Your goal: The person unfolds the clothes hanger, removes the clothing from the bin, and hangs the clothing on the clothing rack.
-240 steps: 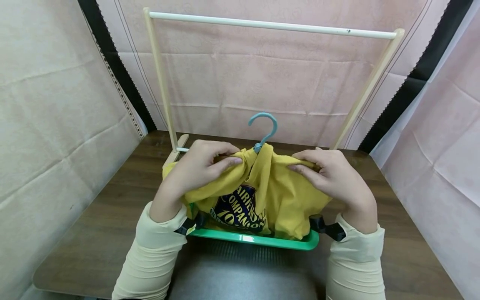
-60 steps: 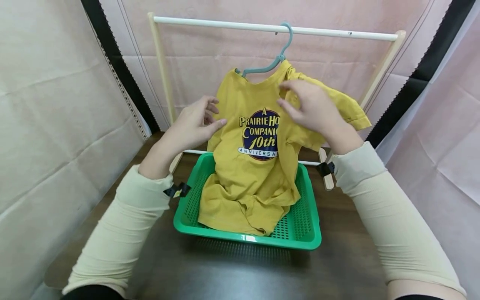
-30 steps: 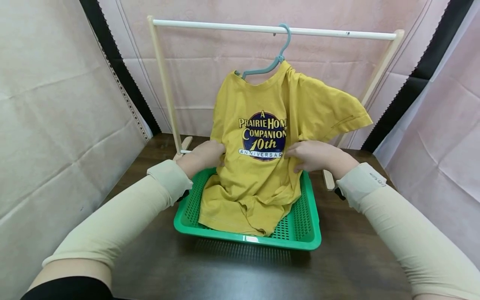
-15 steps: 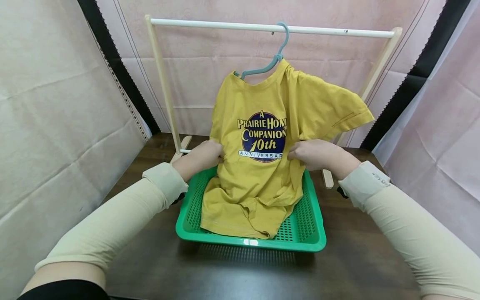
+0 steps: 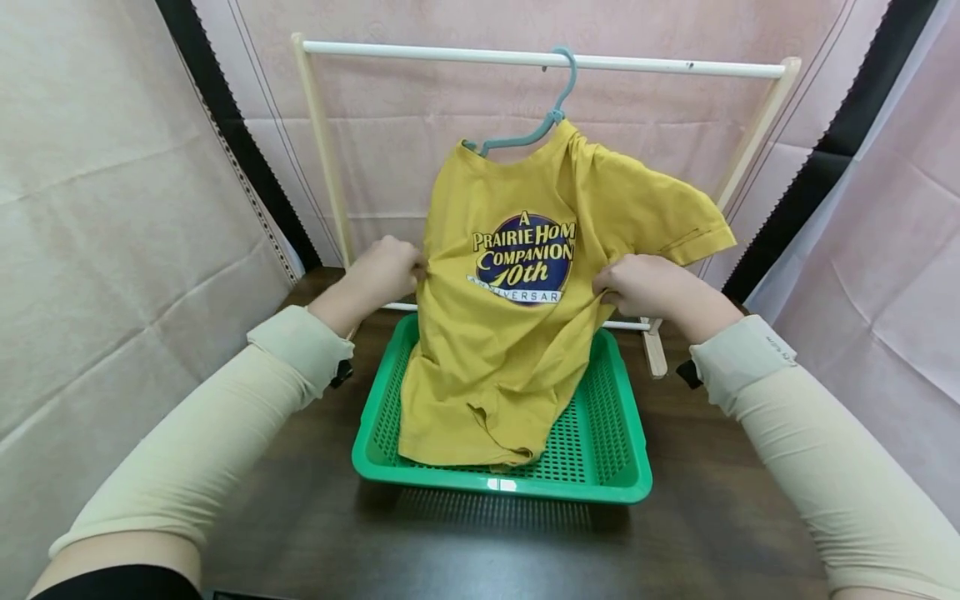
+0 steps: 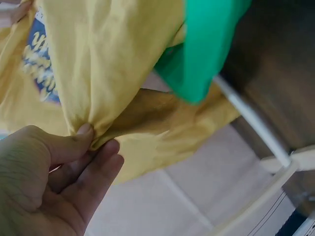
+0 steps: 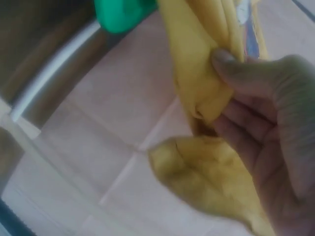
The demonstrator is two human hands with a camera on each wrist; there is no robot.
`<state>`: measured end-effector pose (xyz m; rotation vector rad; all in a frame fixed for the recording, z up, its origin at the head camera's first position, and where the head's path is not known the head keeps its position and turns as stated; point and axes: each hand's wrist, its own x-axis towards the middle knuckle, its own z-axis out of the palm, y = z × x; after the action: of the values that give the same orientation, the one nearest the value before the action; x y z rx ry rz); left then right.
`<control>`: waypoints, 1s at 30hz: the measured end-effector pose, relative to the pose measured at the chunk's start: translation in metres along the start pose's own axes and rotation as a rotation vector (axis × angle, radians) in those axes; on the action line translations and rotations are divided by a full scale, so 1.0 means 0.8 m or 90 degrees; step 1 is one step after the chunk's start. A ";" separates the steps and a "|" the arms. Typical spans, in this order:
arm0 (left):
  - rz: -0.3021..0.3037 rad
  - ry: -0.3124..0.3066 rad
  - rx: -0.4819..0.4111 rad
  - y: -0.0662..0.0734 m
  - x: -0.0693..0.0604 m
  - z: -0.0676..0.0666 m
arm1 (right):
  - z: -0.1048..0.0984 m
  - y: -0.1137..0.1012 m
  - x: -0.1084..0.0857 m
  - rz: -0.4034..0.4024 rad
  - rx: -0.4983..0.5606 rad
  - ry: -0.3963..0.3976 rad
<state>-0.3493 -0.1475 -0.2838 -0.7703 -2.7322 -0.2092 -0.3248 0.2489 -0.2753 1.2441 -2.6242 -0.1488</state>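
A yellow T-shirt (image 5: 502,350) with a dark blue round print hangs on a light blue hanger (image 5: 540,129), whose hook sits over the rack's top bar. The shirt's lower part rests in a green basket (image 5: 611,417). My left hand (image 5: 378,279) pinches the shirt's left side between thumb and fingers, plainly seen in the left wrist view. On the other side my right hand (image 5: 652,292) pinches the cloth below the spread sleeve; in the right wrist view the thumb presses a fold against the fingers.
The white rack (image 5: 450,54) stands at the back of the brown table (image 5: 420,550), its right foot (image 5: 654,350) just behind the basket. Pale cloth walls (image 5: 135,208) close in the left, right and back.
The shirt went from bunched in the basket to hung on the bar. Both hands then dropped to its sides, took hold, and have just lifted the cloth slightly outward and up.
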 end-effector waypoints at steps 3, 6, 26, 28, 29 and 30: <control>-0.025 0.070 0.002 -0.004 0.001 -0.017 | -0.004 0.006 -0.003 0.066 -0.019 0.036; -0.053 0.129 -0.025 -0.003 0.003 -0.028 | -0.008 0.009 -0.003 0.128 -0.033 0.064; -0.019 -0.243 0.024 0.038 -0.010 0.029 | 0.065 -0.049 0.037 0.034 0.143 0.004; -0.008 -0.271 0.022 0.039 -0.012 0.037 | 0.075 -0.050 0.040 0.054 0.141 -0.022; -0.012 -0.281 0.026 0.039 -0.013 0.041 | 0.079 -0.050 0.042 0.061 0.140 -0.032; -0.013 -0.288 0.031 0.038 -0.014 0.045 | 0.083 -0.050 0.043 0.066 0.142 -0.041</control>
<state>-0.3326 -0.1193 -0.3196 -0.8636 -3.1533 0.0353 -0.3325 0.1967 -0.3413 1.1823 -2.8164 0.1279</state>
